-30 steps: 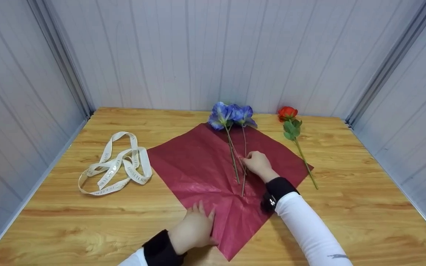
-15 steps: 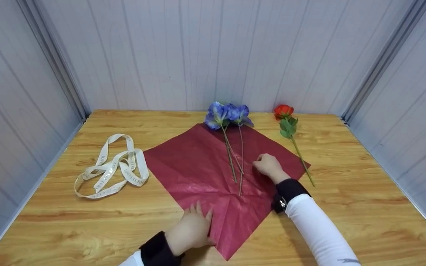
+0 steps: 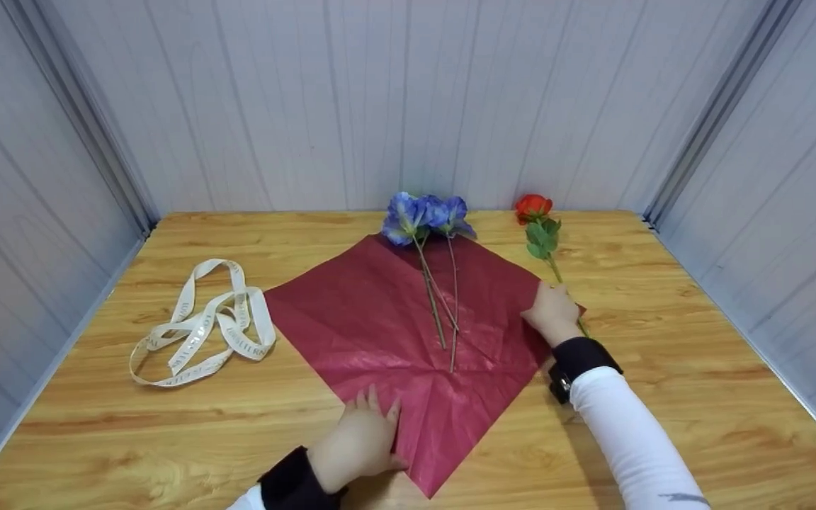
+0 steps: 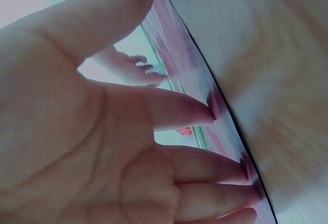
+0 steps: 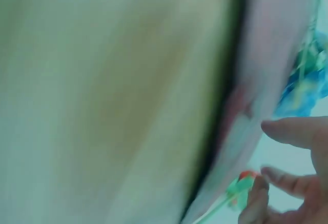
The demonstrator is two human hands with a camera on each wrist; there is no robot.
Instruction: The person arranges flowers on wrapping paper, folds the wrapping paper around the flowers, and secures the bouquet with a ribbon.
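A dark red sheet of wrapping paper [image 3: 351, 312] lies flat, one corner pointing toward me. My left hand [image 3: 358, 439] rests on its lower left edge; in the left wrist view the extended fingers [image 4: 179, 108] touch the paper. Blue flowers [image 3: 408, 218] lie on the paper, blooms past the far corner and thin stems crossing toward the middle. At the right corner, my right hand [image 3: 553, 312] is over the stem of a red rose [image 3: 534, 207], hiding part of it. Its thumb and fingers [image 5: 289, 131] stand apart in the right wrist view, the rose beyond them.
A loosely looped white ribbon [image 3: 248, 343] with printed lettering lies left of the paper. The wooden table [image 3: 698, 397] is enclosed by pale panel walls [image 3: 295, 106] at the back and both sides.
My right hand has left the blue flower stems and moved right to the rose stem. The left hand stays on the paper's edge. The head view has shifted slightly.
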